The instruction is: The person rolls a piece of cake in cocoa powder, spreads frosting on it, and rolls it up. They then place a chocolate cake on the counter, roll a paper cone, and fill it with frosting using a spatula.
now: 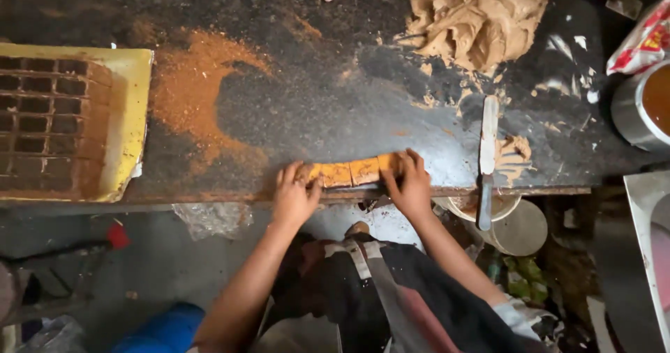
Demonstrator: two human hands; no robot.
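- A row of orange-brown squares (352, 171) lies near the lower middle of the frame, right at the front edge of the dark counter (314, 109); it looks like a strip cut into three or four pieces that sit end to end, touching.
- The left hand (293, 198) sits at the row's left end, fingers spread and curved, tips resting on and against the end piece rather than wrapped round it.
- The right hand (410, 184) sits at the right end, fingers bent over the last piece and pressing inward; neither hand has lifted anything.
- So the row lies between the two hands, squeezed lengthwise from both ends, palms hanging over the counter's edge.
- Judging by the look, the pieces are soft and a bit crumbly, light, likely dusty with the orange powder (188, 95) spread left of centre; they would probably break apart at the cuts if picked up by one end, so holding both ends and keeping them pressed together seems the safer grip.
- A long flat spatula (487, 151) lies to the right, well clear of the fingers.
- A heap of tan dough (474, 14) sits at the upper right, and a yellow tray (129, 116) of cut squares at the left edge.
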